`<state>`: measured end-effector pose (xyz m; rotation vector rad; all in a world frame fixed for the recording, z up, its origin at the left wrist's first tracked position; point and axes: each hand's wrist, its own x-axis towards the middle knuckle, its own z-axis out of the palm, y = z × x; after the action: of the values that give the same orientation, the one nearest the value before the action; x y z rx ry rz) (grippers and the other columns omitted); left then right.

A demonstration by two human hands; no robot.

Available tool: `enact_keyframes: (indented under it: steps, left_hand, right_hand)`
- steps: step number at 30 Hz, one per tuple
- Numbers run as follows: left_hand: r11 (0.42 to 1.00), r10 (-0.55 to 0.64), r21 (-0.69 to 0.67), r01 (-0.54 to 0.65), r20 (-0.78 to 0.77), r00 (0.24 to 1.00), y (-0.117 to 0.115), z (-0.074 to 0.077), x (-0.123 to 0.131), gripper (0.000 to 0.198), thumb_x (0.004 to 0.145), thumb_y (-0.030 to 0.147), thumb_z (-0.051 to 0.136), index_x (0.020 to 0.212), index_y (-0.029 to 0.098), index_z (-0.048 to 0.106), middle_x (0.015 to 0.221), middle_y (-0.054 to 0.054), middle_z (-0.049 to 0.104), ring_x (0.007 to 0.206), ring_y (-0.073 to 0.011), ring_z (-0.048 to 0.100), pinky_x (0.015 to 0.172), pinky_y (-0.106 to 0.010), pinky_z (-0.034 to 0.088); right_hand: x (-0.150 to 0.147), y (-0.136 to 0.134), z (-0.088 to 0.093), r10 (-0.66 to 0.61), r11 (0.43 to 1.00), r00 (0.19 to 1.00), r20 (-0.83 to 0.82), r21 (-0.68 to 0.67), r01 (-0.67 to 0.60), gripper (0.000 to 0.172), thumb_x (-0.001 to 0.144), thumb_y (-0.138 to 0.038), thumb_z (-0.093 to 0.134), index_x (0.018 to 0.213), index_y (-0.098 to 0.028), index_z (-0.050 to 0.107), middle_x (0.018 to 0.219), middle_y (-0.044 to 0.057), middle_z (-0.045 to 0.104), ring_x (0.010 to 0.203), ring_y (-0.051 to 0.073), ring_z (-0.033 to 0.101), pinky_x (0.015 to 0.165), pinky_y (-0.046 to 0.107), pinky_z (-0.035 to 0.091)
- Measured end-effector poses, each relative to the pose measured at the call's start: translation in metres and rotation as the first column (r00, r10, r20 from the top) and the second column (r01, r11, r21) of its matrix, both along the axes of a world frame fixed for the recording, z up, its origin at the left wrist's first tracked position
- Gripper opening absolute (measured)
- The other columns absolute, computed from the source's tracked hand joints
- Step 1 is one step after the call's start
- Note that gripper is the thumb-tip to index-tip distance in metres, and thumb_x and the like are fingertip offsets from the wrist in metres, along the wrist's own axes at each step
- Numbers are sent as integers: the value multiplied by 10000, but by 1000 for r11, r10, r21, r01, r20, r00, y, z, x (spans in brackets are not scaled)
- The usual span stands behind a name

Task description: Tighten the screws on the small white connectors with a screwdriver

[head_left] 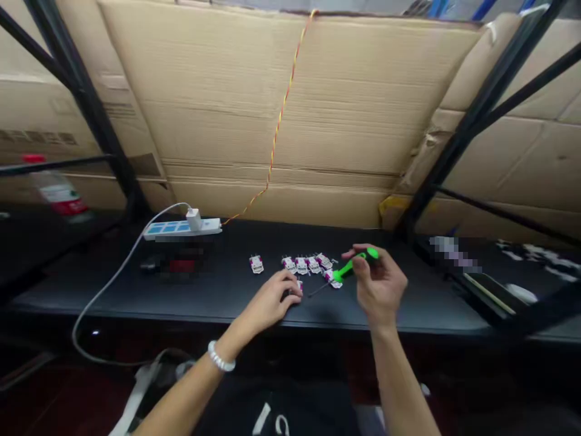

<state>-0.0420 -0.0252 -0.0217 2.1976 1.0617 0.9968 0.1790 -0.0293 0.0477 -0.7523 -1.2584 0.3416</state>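
My right hand (380, 280) is closed round a green-handled screwdriver (348, 266), its thin shaft slanting down to the left just above the table. My left hand (279, 295) rests on the black table (218, 290), its thumb and fingers pinching a small white and magenta module (299, 284) that they partly hide. Several like modules lie in a row just beyond the hands, one of them a white module (301, 264). Another module (256, 264) lies apart to the left. One more module (333, 278) sits beneath the screwdriver's handle end.
A white power strip (181, 228) with a plugged-in charger (193, 219) stands at the back left; its cable hangs over the front edge. Black metal posts rise on both sides. A cardboard wall (281, 91) closes the back. A phone-like slab (490, 293) lies at right, a bottle (61, 191) at far left.
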Motion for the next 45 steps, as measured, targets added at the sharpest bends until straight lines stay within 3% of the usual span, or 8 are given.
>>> enact_keyframes:
  steps: [7, 14, 26, 41, 45]
  left_hand:
    - [1000, 13, -18, -13, 13, 1000, -1, -1, 1, 95, 915, 114, 713, 875, 197, 735, 1118, -65, 656, 1100, -228, 658, 1056, -392, 528]
    - [1000, 12, -6, -12, 20, 1000, 0, -4, 1, 92, 910, 112, 721, 887, 201, 728, 1114, -63, 672, 1098, -229, 655, 1055, -391, 531]
    - [1000, 24, -15, -24, 9, 1000, -1, -2, 2, 97, 906, 106, 720, 883, 200, 720, 1112, -61, 673, 1085, -231, 653, 1037, -389, 536]
    - [1000, 17, -4, -17, 8, 1000, -2, -1, 3, 114, 897, 92, 724, 869, 200, 703, 1089, -58, 678, 1088, -236, 641, 1026, -393, 531]
    - [1000, 14, -18, -14, 4, 1000, -2, 0, 3, 130, 895, 74, 711, 860, 198, 695, 1098, -59, 677, 1095, -235, 639, 1032, -395, 527]
  right_hand:
    - [-18, 12, -8, 30, 999, 998, 46, -12, -29, 307, 899, -474, 809, 989, -188, 744, 811, 46, 762, 704, 193, 740, 645, 302, 620]
    - [-21, 9, -3, 46, 998, 999, 14, 37, -46, 298, 905, -475, 802, 979, -193, 741, 770, 37, 742, 678, 197, 734, 600, 301, 606]
    - [-24, 12, -4, 113, 993, 991, 71, 12, -115, 239, 909, -411, 810, 1000, -200, 748, 812, 38, 759, 702, 179, 729, 623, 278, 611]
    - [-28, 16, -3, 105, 994, 987, 124, -4, -105, 255, 906, -426, 802, 1010, -199, 750, 813, 34, 755, 697, 186, 726, 631, 292, 618]
    - [-27, 14, 1, 160, 987, 975, 154, -19, -159, 215, 938, -378, 772, 1053, -197, 751, 837, 42, 767, 734, 191, 739, 640, 288, 618]
